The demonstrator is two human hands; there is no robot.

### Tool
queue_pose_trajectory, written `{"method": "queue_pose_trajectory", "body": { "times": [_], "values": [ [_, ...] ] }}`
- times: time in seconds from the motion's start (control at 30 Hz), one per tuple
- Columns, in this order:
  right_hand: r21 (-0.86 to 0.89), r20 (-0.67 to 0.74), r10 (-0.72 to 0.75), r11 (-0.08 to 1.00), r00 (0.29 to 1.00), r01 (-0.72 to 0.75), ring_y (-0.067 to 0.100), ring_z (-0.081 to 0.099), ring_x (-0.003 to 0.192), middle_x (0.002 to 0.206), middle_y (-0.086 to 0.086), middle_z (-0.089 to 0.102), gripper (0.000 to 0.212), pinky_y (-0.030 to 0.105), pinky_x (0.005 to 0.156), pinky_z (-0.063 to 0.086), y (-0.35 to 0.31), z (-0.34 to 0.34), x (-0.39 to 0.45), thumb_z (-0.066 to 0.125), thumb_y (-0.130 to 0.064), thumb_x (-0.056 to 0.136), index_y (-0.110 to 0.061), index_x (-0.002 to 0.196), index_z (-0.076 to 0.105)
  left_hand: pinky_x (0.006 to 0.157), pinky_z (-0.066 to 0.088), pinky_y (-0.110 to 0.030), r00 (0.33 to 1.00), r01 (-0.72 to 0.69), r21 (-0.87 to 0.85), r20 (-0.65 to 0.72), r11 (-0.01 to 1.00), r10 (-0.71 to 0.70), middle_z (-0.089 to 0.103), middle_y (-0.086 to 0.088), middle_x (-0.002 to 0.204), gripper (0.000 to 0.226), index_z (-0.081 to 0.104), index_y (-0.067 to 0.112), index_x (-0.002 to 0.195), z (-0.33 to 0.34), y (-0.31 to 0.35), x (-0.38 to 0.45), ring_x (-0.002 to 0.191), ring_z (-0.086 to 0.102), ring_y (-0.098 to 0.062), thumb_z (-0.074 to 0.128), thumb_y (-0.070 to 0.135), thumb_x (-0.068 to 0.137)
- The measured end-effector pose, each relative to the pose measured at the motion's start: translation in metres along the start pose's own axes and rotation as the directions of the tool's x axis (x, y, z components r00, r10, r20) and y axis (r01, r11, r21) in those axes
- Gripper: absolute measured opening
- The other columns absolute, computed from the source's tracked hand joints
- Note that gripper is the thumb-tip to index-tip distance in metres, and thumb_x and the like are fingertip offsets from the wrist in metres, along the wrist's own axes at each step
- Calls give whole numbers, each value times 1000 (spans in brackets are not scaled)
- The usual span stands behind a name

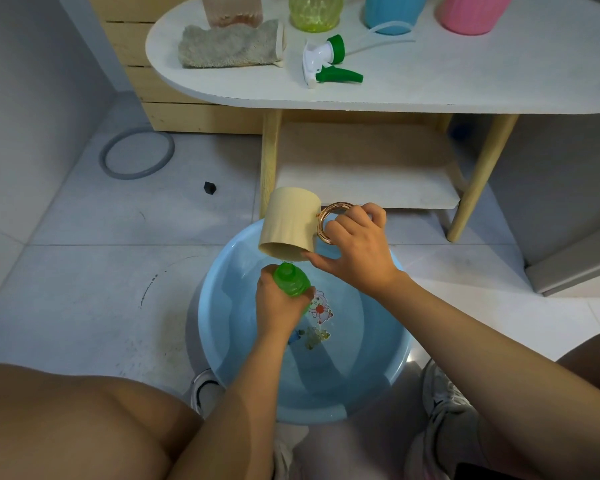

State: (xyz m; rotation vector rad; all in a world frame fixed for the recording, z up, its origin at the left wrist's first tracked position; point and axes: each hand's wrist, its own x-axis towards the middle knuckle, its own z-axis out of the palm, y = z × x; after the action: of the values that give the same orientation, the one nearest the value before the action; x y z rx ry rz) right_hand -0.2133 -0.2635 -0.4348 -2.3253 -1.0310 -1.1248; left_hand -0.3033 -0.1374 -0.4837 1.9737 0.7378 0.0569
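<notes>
I am holding one green bottle (291, 282) in my left hand (278, 306), my fingers wrapping round its body. It is sitting over the middle of the basin, its long axis running nearly upright, and its open neck is pointing up and slightly away from me. My right hand (357, 251) is gripping one beige cup (290, 225): my fingers are curling through its single gold ring handle (333, 220) and my thumb is pressing along the rim. The cup is lying tipped, base away from me and mouth facing down toward me, with its lower lip hanging just above the bottle's neck.

Below both, one pale blue basin (222, 358) is standing on the floor tiles between my two shoes and is holding water.

Beyond it, one white table (430, 88) is carrying four containers along its far edge: one clear (231, 8), one yellow-green (316, 12), one blue (392, 12) and one pink (471, 12). One folded grey cloth (231, 46) and one white-and-green spray head (326, 62) are lying nearer me. One grey ring (136, 154) and one small black piece (210, 188) are lying on the floor to the left.
</notes>
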Motion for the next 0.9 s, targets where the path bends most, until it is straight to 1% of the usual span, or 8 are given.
{"method": "queue_pose_trajectory", "body": {
  "times": [0.23,0.33,0.43,0.57,0.6,0.73,0.8,0.9],
  "values": [
    [23,13,14,1000,1000,-14,17,41,76,66,0,56,44,34,84,30,1,-1,-1,64,-54,77,-17,80,39,77,41,-22,1000,-8,-47,-11,999,8,57,-2,113,64,48,17,117,0,0,0,93,52,-12,85,25,65],
    [27,19,124,992,992,-124,17,43,74,66,-1,58,44,34,82,29,0,-3,1,64,-56,75,-14,71,51,75,40,-22,1000,-10,-65,-19,998,9,58,-1,111,59,47,21,109,0,-1,1,93,53,-14,85,23,64],
    [-102,158,262,963,952,-248,21,52,67,60,-3,61,47,34,80,27,6,-1,-4,60,-59,73,-13,63,58,75,41,-23,999,-29,-59,-38,998,27,57,-2,108,57,46,24,102,0,-5,2,96,57,-19,86,22,62],
    [-259,408,328,937,852,-236,26,57,62,53,2,60,43,35,78,24,14,8,-28,81,-48,61,-10,59,61,91,47,-41,998,-8,36,-59,999,10,51,-2,110,70,51,22,114,-1,-15,5,104,53,-25,87,37,56],
    [-289,463,332,933,822,-214,27,58,66,55,3,62,41,35,79,23,16,9,-35,80,-47,64,-10,61,63,92,46,-42,998,-3,55,-64,998,6,49,-1,110,72,52,23,115,-2,-17,6,105,53,-25,87,40,55],
    [-390,739,407,908,537,-150,21,51,103,90,0,66,47,32,89,14,18,13,-62,37,-56,92,-17,94,64,87,43,-27,998,-18,5,-61,1000,19,45,-1,110,69,54,22,115,-9,-22,7,106,50,-22,89,30,56],
    [-408,784,397,909,477,-84,21,51,100,87,-3,64,45,33,86,15,15,20,-72,34,-55,94,-19,90,62,83,39,-23,997,-16,8,-72,1000,16,45,-2,111,68,54,20,116,-11,-25,8,105,50,-22,89,25,58],
    [-408,846,350,910,402,67,19,52,92,78,-6,62,34,33,84,17,5,32,-81,40,-48,94,-23,76,56,89,42,-29,994,-33,8,-106,999,33,43,-2,106,70,54,17,116,-15,-31,11,103,50,-25,89,23,56]
  ]
}}
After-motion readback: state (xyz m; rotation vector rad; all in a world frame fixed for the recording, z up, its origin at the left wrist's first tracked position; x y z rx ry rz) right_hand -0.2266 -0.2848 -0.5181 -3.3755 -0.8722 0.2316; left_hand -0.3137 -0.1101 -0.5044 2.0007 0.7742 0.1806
